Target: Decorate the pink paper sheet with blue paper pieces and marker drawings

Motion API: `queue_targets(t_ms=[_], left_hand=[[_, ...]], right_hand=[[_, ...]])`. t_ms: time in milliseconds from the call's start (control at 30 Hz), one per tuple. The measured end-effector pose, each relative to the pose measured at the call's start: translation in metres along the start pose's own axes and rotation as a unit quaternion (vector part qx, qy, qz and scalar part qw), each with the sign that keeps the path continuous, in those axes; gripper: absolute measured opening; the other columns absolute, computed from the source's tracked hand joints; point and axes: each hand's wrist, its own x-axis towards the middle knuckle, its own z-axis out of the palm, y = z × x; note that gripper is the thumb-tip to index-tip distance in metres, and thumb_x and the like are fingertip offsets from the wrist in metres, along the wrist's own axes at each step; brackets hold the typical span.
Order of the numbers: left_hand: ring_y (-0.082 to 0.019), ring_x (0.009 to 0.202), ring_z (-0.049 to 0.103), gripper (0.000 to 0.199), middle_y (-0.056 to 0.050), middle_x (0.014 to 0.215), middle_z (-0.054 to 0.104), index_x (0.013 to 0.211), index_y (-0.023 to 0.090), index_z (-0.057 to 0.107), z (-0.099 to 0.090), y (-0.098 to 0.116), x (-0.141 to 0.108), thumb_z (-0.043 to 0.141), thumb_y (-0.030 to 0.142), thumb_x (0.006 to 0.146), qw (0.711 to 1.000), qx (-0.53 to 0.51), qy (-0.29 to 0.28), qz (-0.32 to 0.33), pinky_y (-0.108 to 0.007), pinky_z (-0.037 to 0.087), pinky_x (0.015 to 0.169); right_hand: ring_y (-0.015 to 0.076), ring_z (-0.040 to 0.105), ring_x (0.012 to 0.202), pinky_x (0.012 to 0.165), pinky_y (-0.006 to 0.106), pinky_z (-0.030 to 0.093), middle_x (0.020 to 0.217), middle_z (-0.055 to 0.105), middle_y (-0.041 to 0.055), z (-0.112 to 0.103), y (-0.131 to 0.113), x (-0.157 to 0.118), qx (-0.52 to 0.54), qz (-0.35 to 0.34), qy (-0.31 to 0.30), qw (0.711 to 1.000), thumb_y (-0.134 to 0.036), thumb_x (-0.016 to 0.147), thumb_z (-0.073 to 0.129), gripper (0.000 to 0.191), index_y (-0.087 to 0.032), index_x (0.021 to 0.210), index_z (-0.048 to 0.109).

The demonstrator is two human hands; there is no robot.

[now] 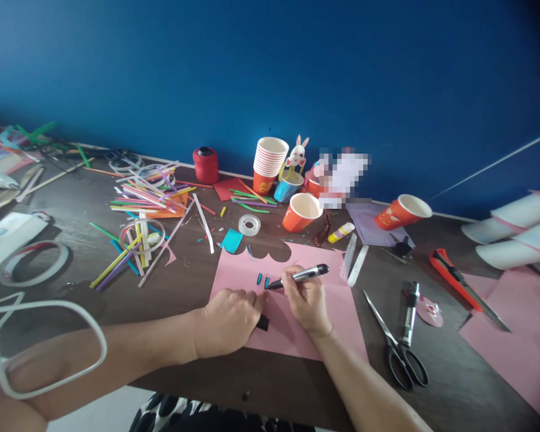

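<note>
My right hand (306, 303) grips a silver-and-black marker (303, 274), its tip down at one of two small blue pieces (259, 278) lying on a pink paper sheet (337, 324). The sheet's far edge is cut in scallops. My left hand (231, 318) rests on the sheet's left side, fingers curled, the fingertips close to the marker tip. A black marker cap (263, 323) pokes out from under its thumb side, partly hidden by the hand. Beyond the sheet lie a blue paper piece (231, 240) and a clear tape roll (249, 225).
Scissors (398, 354), another marker (411, 312) and an orange utility knife (459, 282) lie at right. Straws (150, 195) heap at left. Stacked paper cups (270, 165), single cups (302, 212) and a glue stick (341, 232) stand or lie behind. A white cable (49, 306) loops front left.
</note>
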Motion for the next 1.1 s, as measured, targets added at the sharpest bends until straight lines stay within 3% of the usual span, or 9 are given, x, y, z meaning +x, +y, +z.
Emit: queue_targets(t_ms=[200, 1100], left_hand=[[-0.021, 0.069, 0.060, 0.046, -0.011, 0.082, 0.061, 0.120, 0.006, 0.042, 0.0019, 0.0000, 0.0003, 0.045, 0.015, 0.076, 1.000, 0.002, -0.002, -0.001, -0.031, 0.046, 0.056], [-0.021, 0.068, 0.060, 0.045, -0.011, 0.082, 0.061, 0.120, 0.006, 0.043, 0.0014, 0.0005, 0.0000, 0.044, 0.014, 0.075, 1.000, 0.002, -0.001, -0.002, -0.030, 0.046, 0.056]], right_hand=[[0.0100, 0.046, 0.048, 0.051, 0.022, 0.036, 0.053, 0.046, -0.0033, -0.0005, 0.0002, 0.0002, 0.005, 0.015, 0.023, 1.000, -0.026, 0.086, 0.043, 0.021, -0.017, 0.069, 0.051], [0.0098, 0.045, 0.048, 0.051, 0.021, 0.036, 0.053, 0.046, -0.0034, -0.0005, 0.0003, 0.0007, 0.005, 0.015, 0.023, 1.000, -0.026, 0.086, 0.043, 0.021, -0.017, 0.069, 0.051]])
